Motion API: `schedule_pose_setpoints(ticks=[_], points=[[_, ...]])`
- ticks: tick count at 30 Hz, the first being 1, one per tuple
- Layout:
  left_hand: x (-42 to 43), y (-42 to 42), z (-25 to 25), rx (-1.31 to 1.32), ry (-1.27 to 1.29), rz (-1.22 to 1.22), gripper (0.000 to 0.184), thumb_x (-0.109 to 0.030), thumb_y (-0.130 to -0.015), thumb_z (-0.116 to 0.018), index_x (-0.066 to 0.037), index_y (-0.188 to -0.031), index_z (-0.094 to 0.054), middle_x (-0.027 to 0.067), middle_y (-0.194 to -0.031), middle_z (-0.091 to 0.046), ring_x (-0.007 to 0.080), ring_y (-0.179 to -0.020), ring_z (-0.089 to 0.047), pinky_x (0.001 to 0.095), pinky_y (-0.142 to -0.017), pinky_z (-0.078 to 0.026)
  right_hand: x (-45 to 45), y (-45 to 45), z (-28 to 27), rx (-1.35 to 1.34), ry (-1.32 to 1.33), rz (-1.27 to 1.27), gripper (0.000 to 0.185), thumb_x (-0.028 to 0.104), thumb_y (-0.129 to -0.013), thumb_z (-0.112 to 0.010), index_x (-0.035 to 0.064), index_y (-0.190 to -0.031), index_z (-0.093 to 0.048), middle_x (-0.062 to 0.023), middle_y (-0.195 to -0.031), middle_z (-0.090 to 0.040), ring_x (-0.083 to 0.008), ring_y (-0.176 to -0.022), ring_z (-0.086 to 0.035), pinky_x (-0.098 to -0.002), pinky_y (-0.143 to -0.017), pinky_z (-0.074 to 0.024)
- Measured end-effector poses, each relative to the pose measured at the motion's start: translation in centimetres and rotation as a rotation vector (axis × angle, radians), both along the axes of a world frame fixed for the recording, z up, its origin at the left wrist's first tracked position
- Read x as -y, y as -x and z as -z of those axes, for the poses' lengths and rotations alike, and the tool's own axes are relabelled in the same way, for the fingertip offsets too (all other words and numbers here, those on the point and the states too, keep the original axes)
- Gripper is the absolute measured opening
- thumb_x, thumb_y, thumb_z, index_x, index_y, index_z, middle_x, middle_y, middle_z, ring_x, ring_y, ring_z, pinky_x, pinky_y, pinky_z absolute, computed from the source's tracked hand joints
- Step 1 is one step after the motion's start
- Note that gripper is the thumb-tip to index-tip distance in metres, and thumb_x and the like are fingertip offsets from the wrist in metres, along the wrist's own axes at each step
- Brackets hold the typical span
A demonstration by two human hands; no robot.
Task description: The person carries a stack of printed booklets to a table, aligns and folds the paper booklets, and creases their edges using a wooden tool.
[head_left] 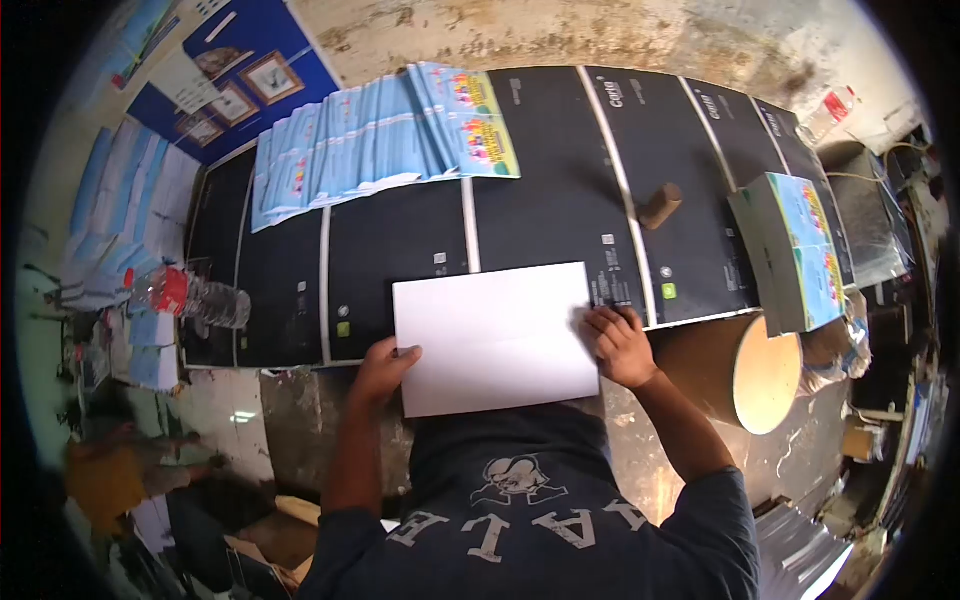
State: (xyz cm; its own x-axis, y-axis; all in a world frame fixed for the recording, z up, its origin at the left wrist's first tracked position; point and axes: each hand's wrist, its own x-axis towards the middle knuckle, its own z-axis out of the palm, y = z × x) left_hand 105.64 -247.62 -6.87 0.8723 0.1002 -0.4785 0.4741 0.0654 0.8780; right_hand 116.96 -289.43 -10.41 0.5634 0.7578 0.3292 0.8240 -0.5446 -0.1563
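Note:
A blank white sheet of paper (495,340) lies level in front of my body, its far part over the black-covered table and its near edge at my shirt. My left hand (385,370) grips the sheet's left edge, with the thumb on top and the fingers hidden beneath. At the right edge, my right hand (620,345) is closed with curled fingers against the paper. Whether it is one sheet or several together, I cannot tell.
Overlapping blue printed booklets (380,140) lie along the table's (550,210) far left. A stack of booklets (790,255) stands at the right, near a short brown cylinder (661,206). Plastic bottles (190,296) are at both sides. Below the right edge stands a round drum (765,375).

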Motion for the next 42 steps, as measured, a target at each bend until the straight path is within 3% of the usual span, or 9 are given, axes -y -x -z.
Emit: schedule_pose_setpoints(ticks=[5, 7, 8, 10, 11, 13, 20, 36, 42], points=[[-1.2, 0.0, -1.2, -0.036, -0.140, 0.035, 0.043, -0.024, -0.093, -0.072, 0.006, -0.121, -0.059, 0.0132, -0.103, -0.070, 0.0167, -0.095, -0.065, 0.0342, -0.082, -0.053, -0.8, 0.2, 0.3, 0.063, -0.005, 0.083, 0.038, 0.013, -0.080, -0.057, 0.0137, -0.117, -0.067, -0.0025, -0.130, -0.062, -0.0228, -0.131, -0.053, -0.0554, -0.111, -0.0292], [-1.9, 0.1, -3.7, -0.204, -0.514, -0.034, 0.045, -0.027, -0.091, -0.074, 0.002, -0.122, -0.058, 0.0159, -0.099, -0.069, 0.0202, -0.094, -0.067, 0.0351, -0.077, -0.053, -0.9, 0.6, -0.2, 0.063, 0.000, 0.096, 0.037, 0.014, -0.080, -0.058, 0.0137, -0.116, -0.067, -0.0023, -0.130, -0.063, -0.0232, -0.132, -0.052, -0.0546, -0.109, -0.0306], [-2.2, 0.2, -4.4, -0.129, -0.817, -0.056, 0.047, -0.027, -0.087, -0.076, -0.002, -0.122, -0.059, 0.0156, -0.101, -0.069, 0.0268, -0.092, -0.069, 0.0378, -0.072, -0.054, -1.0, 0.4, -0.4, 0.062, 0.009, 0.102, 0.037, 0.015, -0.080, -0.059, 0.0136, -0.116, -0.068, -0.0025, -0.130, -0.063, -0.0235, -0.132, -0.052, -0.0541, -0.109, -0.0312], [-3.6, 1.4, -2.2, 0.377, -1.084, 0.152, 0.047, -0.018, -0.080, -0.076, -0.006, -0.123, -0.060, 0.0096, -0.114, -0.067, 0.0296, -0.103, -0.065, 0.0419, -0.081, -0.053, -1.0, 0.3, -0.3, 0.071, -0.032, 0.082, 0.037, 0.013, -0.078, -0.059, 0.0117, -0.114, -0.067, -0.0034, -0.130, -0.063, -0.0254, -0.131, -0.052, -0.0520, -0.107, -0.0338], [-3.8, 1.8, -1.4, 0.373, -1.084, 0.144, 0.047, -0.018, -0.080, -0.076, -0.006, -0.123, -0.060, 0.0096, -0.114, -0.067, 0.0296, -0.103, -0.065, 0.0419, -0.081, -0.053, -1.0, 0.3, -0.2, 0.043, -0.051, 0.067, 0.035, 0.012, -0.081, -0.057, 0.0114, -0.114, -0.068, -0.0053, -0.129, -0.063, -0.0271, -0.129, -0.054, -0.0518, -0.106, -0.0350], [-4.1, 2.3, -0.5, 0.763, -1.346, 0.634, 0.051, -0.010, -0.073, -0.073, -0.010, -0.122, -0.062, 0.0042, -0.126, -0.062, 0.0276, -0.117, -0.058, 0.0457, -0.095, -0.047, -1.3, 0.1, 0.0, 0.012, -0.076, 0.047, 0.033, 0.011, -0.083, -0.054, 0.0110, -0.113, -0.068, -0.0072, -0.128, -0.063, -0.0288, -0.126, -0.055, -0.0516, -0.106, -0.0361], [-3.8, 2.9, 2.0, 0.792, -1.239, 0.498, 0.058, -0.007, -0.069, -0.074, -0.011, -0.125, -0.060, 0.0038, -0.130, -0.059, 0.0259, -0.123, -0.054, 0.0451, -0.103, -0.040, -0.5, 0.8, -0.8, -0.034, -0.007, 0.060, 0.056, 0.012, -0.068, -0.069, 0.0065, -0.123, -0.064, -0.0085, -0.131, -0.059, -0.0290, -0.125, -0.054, -0.0462, -0.103, -0.0402], [-3.5, 3.1, 3.5, 0.836, -1.294, 0.391, 0.049, -0.022, -0.072, -0.080, -0.010, -0.117, -0.064, 0.0053, -0.127, -0.063, 0.0249, -0.119, -0.060, 0.0437, -0.100, -0.042, -0.8, 1.6, -1.0, -0.048, -0.115, 0.162, 0.043, 0.017, -0.068, -0.076, 0.0096, -0.109, -0.064, -0.0047, -0.129, -0.065, -0.0210, -0.122, -0.061, -0.0445, -0.100, -0.0317], [-3.3, 2.9, 3.3, 0.857, -1.246, 0.359, 0.048, -0.023, -0.073, -0.081, -0.010, -0.116, -0.063, 0.0069, -0.125, -0.063, 0.0261, -0.118, -0.060, 0.0451, -0.100, -0.042, -0.7, 1.7, -1.0, -0.051, -0.076, 0.184, 0.037, 0.013, -0.074, -0.069, 0.0100, -0.111, -0.065, -0.0039, -0.131, -0.065, -0.0186, -0.122, -0.060, -0.0438, -0.101, -0.0310]])
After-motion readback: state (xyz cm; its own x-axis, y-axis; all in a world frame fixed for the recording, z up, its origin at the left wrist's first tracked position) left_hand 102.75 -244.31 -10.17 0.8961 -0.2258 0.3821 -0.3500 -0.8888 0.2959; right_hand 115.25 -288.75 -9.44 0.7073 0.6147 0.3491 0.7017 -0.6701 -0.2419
